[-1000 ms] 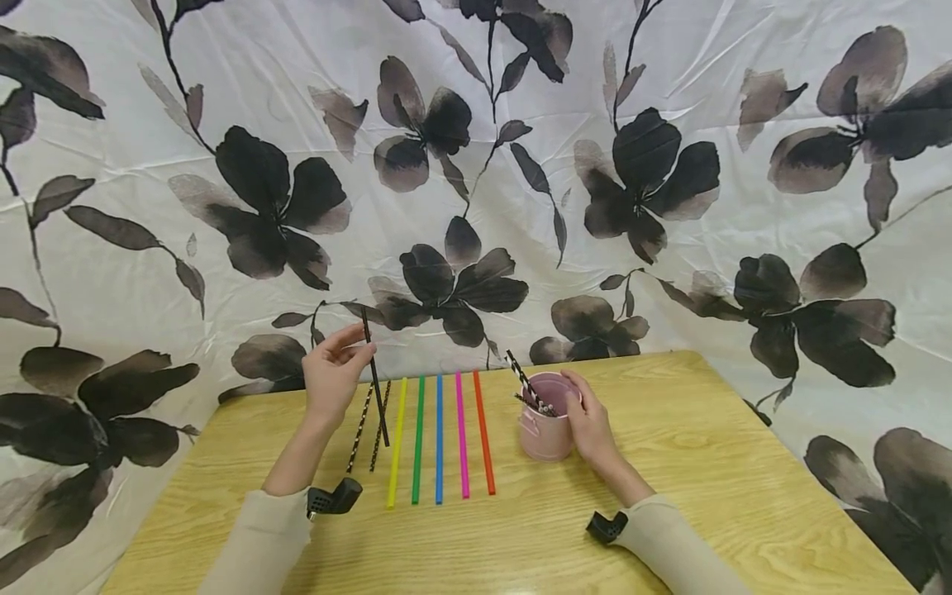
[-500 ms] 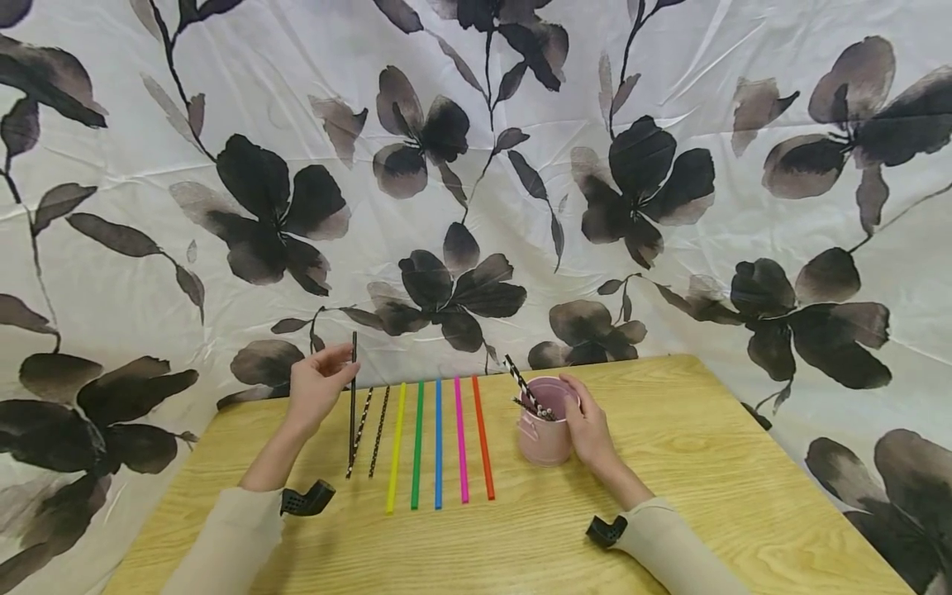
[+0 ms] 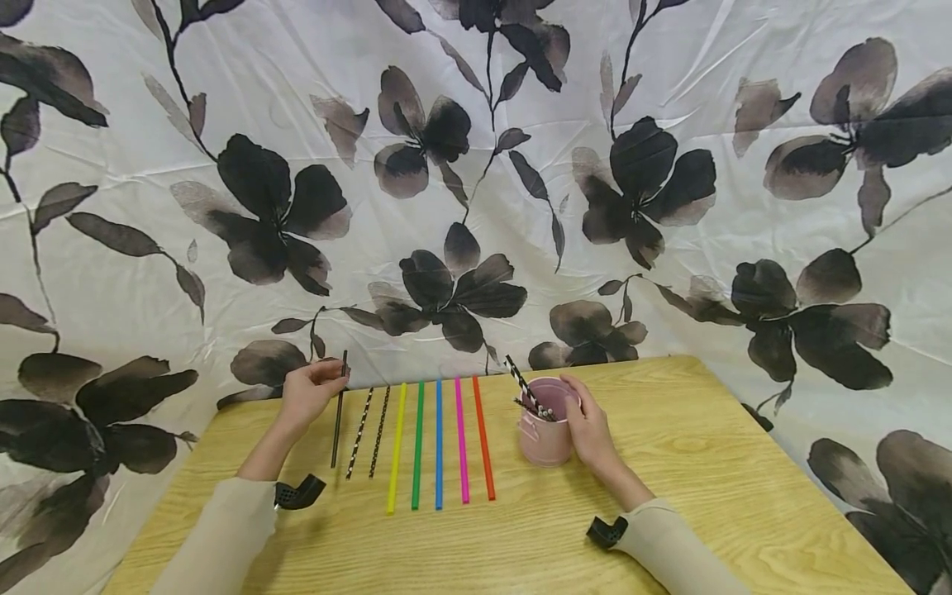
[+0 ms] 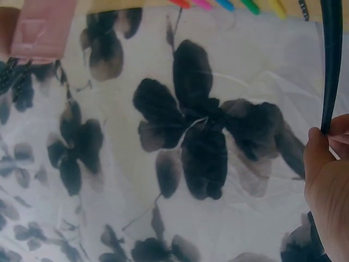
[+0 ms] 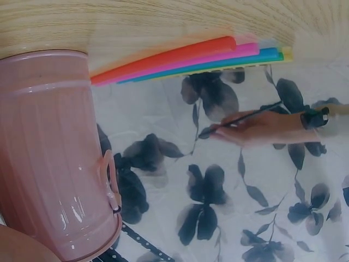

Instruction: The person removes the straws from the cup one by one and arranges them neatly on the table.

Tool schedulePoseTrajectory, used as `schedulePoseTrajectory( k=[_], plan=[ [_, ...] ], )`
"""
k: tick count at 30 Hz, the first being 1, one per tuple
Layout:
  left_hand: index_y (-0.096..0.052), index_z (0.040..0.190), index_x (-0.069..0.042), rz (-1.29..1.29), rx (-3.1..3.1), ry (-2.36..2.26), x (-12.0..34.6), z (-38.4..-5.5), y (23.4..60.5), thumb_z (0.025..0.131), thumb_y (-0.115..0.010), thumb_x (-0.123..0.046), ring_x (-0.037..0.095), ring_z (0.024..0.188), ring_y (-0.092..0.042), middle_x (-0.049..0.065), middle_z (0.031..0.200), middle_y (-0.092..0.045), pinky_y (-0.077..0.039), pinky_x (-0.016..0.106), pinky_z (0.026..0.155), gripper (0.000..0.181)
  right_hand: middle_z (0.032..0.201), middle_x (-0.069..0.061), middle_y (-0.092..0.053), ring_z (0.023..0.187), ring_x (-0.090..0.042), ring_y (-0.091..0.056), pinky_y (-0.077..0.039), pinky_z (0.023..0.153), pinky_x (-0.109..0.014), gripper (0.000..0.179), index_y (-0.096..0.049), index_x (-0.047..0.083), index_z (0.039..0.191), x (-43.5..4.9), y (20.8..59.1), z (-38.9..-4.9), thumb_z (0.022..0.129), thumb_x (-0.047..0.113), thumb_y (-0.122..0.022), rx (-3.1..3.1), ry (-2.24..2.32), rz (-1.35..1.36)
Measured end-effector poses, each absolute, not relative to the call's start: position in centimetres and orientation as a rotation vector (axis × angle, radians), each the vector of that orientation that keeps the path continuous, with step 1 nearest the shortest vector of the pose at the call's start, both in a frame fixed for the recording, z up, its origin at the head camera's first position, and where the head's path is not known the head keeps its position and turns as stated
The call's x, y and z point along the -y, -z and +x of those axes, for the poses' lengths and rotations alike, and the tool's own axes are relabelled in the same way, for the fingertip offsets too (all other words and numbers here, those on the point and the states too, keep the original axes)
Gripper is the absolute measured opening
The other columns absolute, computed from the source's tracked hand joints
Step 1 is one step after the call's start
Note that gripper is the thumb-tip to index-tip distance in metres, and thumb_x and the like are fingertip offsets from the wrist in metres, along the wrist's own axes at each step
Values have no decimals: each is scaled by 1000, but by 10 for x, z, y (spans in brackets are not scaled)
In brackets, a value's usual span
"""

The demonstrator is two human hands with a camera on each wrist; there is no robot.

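My left hand (image 3: 307, 395) pinches a black straw (image 3: 338, 430) near its upper end, left of the row of straws. In the left wrist view the thumb and fingers hold that black straw (image 4: 332, 60). My right hand (image 3: 592, 421) rests round the right side of a pink bucket (image 3: 545, 446), its fingers at the rim. Inside the bucket stand several black-and-white patterned straws (image 3: 524, 384). Two patterned black straws (image 3: 360, 434) lie nearest the held one. In the right wrist view the pink bucket (image 5: 52, 147) fills the left side, with its small handle (image 5: 110, 180).
Side by side on the wooden table (image 3: 416, 549) lie a yellow straw (image 3: 397, 446), a green straw (image 3: 418, 446), a blue straw (image 3: 439, 446), a pink straw (image 3: 462, 438) and a red straw (image 3: 484, 438). A floral cloth (image 3: 521, 231) hangs behind the table.
My left hand has moved left and down with the black straw, from above the patterned straws to beside them. The right hand and the bucket have stayed in place.
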State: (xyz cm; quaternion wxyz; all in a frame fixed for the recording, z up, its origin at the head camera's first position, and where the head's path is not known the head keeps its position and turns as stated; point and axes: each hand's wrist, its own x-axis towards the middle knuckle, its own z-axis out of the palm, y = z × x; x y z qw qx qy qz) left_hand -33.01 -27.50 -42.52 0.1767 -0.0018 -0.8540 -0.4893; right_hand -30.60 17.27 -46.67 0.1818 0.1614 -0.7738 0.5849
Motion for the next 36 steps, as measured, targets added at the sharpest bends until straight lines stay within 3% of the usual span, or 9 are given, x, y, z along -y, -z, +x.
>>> schedulePoseTrajectory(
  k=[5,12,17,22,30,36],
  plan=[
    [-59,113,-4,8,2493,1349,280,-336,435,81,-65,-19,20,84,-56,13,99,-59,-50,23,62,36,122,-18,-49,114,-28,-43,-34,92,-46,33,-45,5,126,-168,452,-293,94,8,-38,2172,-1667,446],
    [-59,112,-2,48,2544,1275,288,-345,452,81,-63,-14,26,89,-57,18,101,-60,-49,25,63,33,123,-16,-48,113,-27,-43,-35,92,-45,34,-44,4,127,-169,454,-294,94,8,-38,2173,-1652,455],
    [-60,110,3,67,2544,1296,292,-351,464,80,-64,-10,21,83,-59,20,98,-61,-49,22,59,33,123,-16,-48,114,-27,-43,-34,93,-44,34,-45,10,127,-169,453,-294,94,7,-38,2179,-1645,454],
    [-61,108,3,90,2556,1297,295,-355,473,79,-64,-10,12,75,-57,17,93,-63,-48,21,58,32,123,-16,-47,114,-28,-43,-34,92,-46,34,-44,7,127,-171,457,-298,93,8,-38,2181,-1656,468],
    [-62,106,2,131,2598,1305,294,-359,482,79,-65,-11,14,69,-58,16,93,-63,-48,25,54,30,123,-5,-49,113,-19,-44,-35,93,-41,35,-44,12,128,-177,479,-316,95,19,-39,2195,-1630,460],
    [-64,103,3,162,2626,1300,292,-362,484,77,-67,-11,16,72,-57,16,94,-63,-47,26,52,29,121,-4,-51,112,-17,-45,-36,92,-39,34,-45,13,127,-176,481,-317,94,20,-40,2165,-1627,470]
  ],
)
